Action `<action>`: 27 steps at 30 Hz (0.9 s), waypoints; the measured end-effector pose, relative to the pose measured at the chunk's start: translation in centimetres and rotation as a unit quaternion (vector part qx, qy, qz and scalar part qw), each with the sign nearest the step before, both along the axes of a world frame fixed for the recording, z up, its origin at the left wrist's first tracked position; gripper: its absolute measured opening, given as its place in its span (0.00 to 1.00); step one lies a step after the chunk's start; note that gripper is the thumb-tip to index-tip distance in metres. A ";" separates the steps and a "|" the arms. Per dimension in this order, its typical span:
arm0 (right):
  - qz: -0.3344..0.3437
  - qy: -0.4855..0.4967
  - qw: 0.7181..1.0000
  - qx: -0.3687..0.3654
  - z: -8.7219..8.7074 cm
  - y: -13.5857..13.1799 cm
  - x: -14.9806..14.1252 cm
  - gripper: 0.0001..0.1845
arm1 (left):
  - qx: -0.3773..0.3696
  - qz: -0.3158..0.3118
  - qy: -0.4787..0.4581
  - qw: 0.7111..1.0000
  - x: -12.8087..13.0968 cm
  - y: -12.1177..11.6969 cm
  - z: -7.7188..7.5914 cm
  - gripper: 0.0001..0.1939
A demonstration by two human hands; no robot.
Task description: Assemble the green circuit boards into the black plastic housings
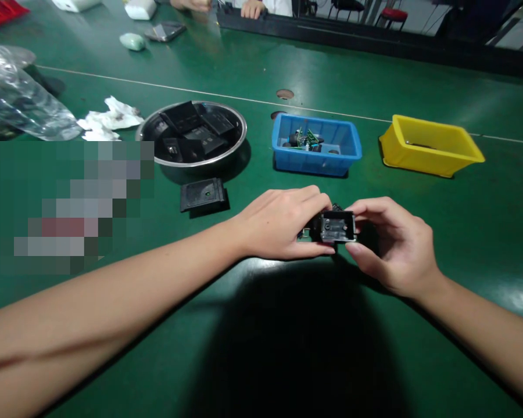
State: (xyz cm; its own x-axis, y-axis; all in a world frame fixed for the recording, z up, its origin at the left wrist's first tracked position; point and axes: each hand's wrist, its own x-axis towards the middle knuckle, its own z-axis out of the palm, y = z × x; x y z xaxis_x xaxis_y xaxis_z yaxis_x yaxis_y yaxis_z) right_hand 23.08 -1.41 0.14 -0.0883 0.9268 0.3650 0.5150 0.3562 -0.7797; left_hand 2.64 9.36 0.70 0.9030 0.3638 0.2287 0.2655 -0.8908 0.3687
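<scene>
Between my two hands, just above the green table (135,371), is a small black plastic housing (338,226) with an open, box-like cavity facing me. My left hand (283,223) wraps around its left part, the fingers over the top and the thumb below. A bit of green circuit board (305,233) shows under those fingers. With thumb and fingertips, my right hand (394,244) pinches the right end of the housing. A flat black plastic cover (203,195) lies on the table left of my left hand.
Behind the cover stands a metal bowl (244,136) of black plastic parts. A blue bin (316,161) holds small circuit boards and dark pieces; a yellow bin (427,159) stands to its right. Crumpled tissue (108,119) and a clear plastic bag (30,101) lie left. Another person's hand (253,8) rests at the far edge.
</scene>
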 end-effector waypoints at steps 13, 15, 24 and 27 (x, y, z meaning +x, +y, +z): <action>-0.064 -0.100 0.990 0.072 0.1 0.3 -2.7 0.20 | 0.000 -0.003 -0.061 0.998 -0.2 0.3 -0.5 0.16; -0.069 -0.103 0.989 0.075 0.1 0.4 -3.1 0.19 | -0.007 -0.006 -0.072 0.997 -0.3 0.4 -0.6 0.16; -0.086 -0.107 0.988 0.073 0.2 1.0 -3.4 0.17 | -0.026 -0.009 -0.107 0.994 -0.2 1.1 -1.1 0.13; -0.086 -0.108 0.988 0.076 0.2 1.2 -3.1 0.15 | -0.027 -0.020 -0.119 0.992 -0.2 1.2 -0.9 0.15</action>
State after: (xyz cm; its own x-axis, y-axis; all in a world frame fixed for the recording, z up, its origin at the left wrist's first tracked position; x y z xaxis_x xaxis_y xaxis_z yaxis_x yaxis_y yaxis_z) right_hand 19.95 -0.22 0.36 -0.0248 0.8710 0.4907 0.7262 0.3530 -0.5899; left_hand 2.45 10.61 -0.22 0.8397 0.3468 0.4178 0.1310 -0.8761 0.4639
